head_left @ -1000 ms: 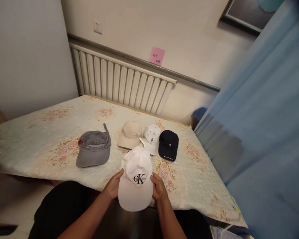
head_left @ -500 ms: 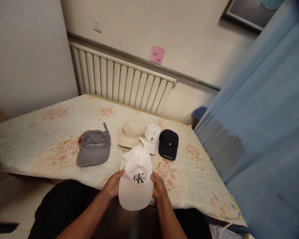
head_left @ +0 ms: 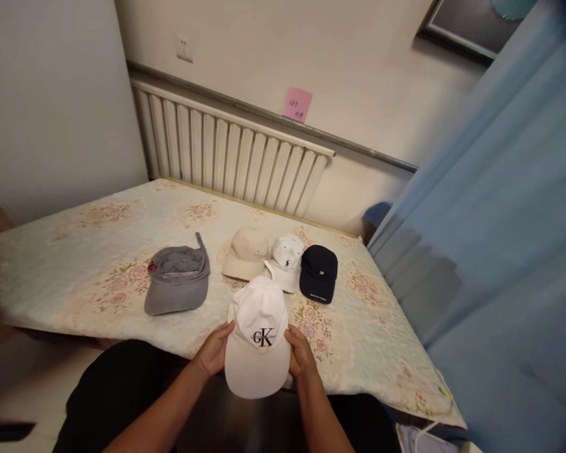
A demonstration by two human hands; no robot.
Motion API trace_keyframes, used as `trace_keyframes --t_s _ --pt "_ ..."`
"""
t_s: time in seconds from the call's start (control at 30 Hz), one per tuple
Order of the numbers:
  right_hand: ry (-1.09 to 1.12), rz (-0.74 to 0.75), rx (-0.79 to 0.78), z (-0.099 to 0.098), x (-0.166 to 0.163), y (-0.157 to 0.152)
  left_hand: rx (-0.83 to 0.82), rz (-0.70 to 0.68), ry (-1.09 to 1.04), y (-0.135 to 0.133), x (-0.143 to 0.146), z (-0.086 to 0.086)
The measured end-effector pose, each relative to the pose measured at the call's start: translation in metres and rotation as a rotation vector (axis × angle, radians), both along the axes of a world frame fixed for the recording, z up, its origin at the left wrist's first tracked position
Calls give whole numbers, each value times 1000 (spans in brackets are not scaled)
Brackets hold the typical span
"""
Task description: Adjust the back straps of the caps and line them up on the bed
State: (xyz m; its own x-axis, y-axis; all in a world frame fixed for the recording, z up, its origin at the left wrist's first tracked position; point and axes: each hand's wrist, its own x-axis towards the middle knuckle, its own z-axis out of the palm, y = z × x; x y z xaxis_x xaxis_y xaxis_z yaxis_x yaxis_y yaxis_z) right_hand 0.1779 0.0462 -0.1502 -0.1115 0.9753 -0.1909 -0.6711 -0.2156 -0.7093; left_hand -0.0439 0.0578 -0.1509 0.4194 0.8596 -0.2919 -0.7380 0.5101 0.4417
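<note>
Between my hands is a white baseball cap [head_left: 258, 365] with black letters on its front, its brim pointing down toward me. My left hand [head_left: 216, 350] grips its left side and my right hand [head_left: 300, 351] its right side, thumbs on top; the other fingers are mostly hidden beneath. Beyond it on the floral cover lie a beige cap [head_left: 248, 251], a white cap [head_left: 287, 259] with a small dark logo, and a black cap [head_left: 319, 274], side by side. A grey cap [head_left: 178, 280] rests farther left, its strap sticking up.
The bed [head_left: 372, 340] with its floral cover runs along the wall. A white radiator [head_left: 236, 154] stands behind it, with a pink note [head_left: 297, 104] above. On the right hangs a blue curtain [head_left: 490, 239]. A white panel [head_left: 61, 100] rises at the left.
</note>
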Motion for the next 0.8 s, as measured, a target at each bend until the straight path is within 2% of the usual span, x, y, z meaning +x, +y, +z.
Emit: trace_keyframes --t_s 0.8 --pt "0 -1 3 1 0 0 8 -1 50 1 1 -3"
